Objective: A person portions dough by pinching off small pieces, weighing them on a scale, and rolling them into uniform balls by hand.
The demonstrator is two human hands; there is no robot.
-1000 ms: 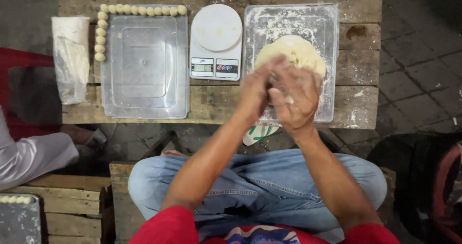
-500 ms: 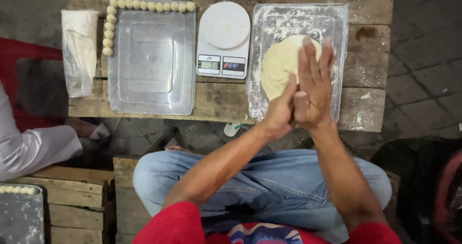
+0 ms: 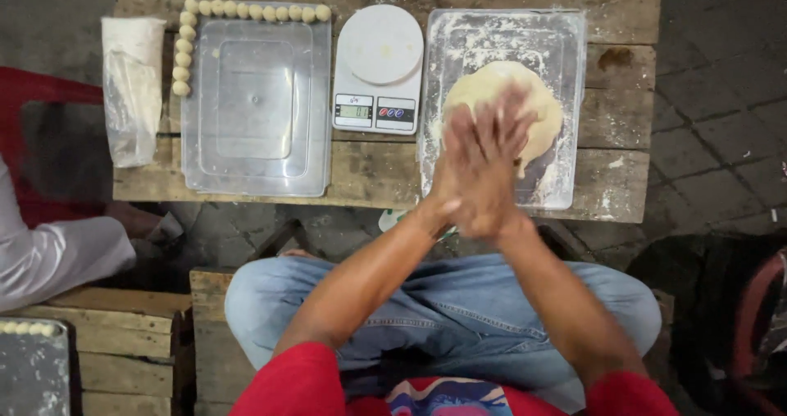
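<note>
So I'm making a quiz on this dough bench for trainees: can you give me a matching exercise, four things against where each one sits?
Things:
1. row of small pale dough balls
2. round white kitchen scale
3. large flat mound of pale dough
4. crumpled clear plastic bag

Places:
A. in the floured clear tray on the right
B. at the table's far left end
C. between the two clear trays
D. along the top and left edges of the left tray

Pairs: 1-D, 2-C, 3-A, 4-B
</note>
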